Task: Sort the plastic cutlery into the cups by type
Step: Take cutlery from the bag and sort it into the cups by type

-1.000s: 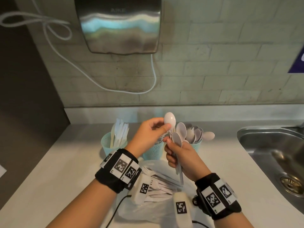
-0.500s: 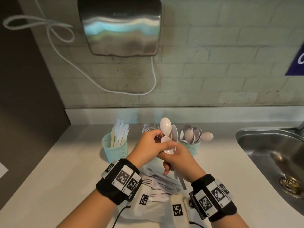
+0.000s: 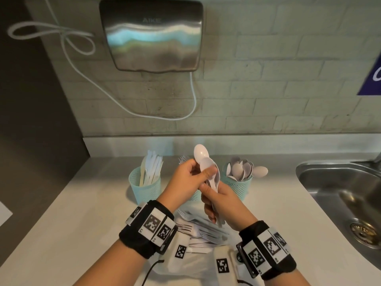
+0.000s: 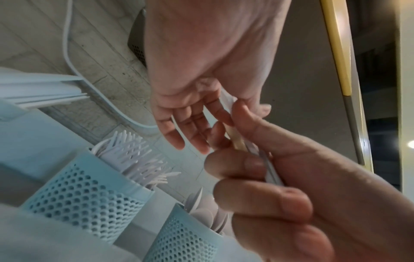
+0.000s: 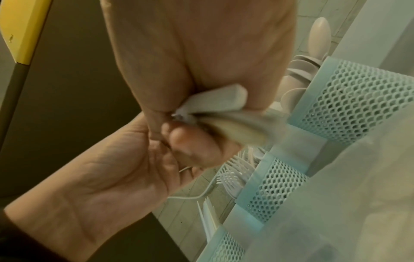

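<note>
Both hands' grip pinches the spoons (image 3: 207, 168), hiding the middle cup (image 4: 85, 196); spoon count unclear.

The left hand (image 3: 186, 178) hides most of the middle cup (image 3: 195, 195); its forks (image 3: 182, 159) barely show.

Pale countertop (image 3: 68, 213) runs along the tiled wall, with three teal mesh cups standing in a row on it: knife cup (image 3: 144, 187), fork cup (image 3: 194, 196) mostly hidden, spoon cup (image 3: 237, 187). A clear plastic bag (image 3: 198, 263) of loose cutlery (image 3: 203, 232) lies nearer.
</note>
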A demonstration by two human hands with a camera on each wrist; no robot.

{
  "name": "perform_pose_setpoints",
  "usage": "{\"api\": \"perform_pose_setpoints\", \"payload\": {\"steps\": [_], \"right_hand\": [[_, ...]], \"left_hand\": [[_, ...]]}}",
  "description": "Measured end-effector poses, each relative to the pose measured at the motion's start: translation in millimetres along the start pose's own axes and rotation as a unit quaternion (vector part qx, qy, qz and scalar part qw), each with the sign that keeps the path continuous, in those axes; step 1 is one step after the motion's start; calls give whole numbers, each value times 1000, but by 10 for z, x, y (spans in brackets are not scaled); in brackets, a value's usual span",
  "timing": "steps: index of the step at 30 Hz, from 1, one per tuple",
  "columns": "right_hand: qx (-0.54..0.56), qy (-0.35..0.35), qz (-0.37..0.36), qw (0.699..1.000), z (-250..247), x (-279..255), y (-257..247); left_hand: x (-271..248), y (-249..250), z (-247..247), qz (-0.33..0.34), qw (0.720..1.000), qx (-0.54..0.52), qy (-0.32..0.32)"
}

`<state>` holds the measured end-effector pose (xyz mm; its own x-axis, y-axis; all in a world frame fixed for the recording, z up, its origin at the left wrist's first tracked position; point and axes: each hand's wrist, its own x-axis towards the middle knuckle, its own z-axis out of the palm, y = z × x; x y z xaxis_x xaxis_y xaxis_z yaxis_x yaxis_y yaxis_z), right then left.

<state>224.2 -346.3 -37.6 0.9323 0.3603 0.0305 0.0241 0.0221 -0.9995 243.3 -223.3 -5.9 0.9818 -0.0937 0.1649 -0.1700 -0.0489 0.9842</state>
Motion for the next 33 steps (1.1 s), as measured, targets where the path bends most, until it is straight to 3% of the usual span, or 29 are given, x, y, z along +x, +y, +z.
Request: {"api": "perform_pose_setpoints", "payload": {"steps": [5,13,18,27,33], "right_hand": [[93,-8,13,996,-23,5,-47],[74,-6,29,997,-35,14,-90],[60,15,-7,998,-90,19,-103],[6,46,-21,999,-178,16,-157],[3,103,-40,994,-346,74,-191]], "left_hand": [[-24,10,-11,-36,998,-55,-14],[-25,38,-40,-24,998,-59,-24],[17,90,-65,-17,993,-111,42],[76,150,-141,32,990,-52,125],[151,287,-454,135,951,-90,262]]}}
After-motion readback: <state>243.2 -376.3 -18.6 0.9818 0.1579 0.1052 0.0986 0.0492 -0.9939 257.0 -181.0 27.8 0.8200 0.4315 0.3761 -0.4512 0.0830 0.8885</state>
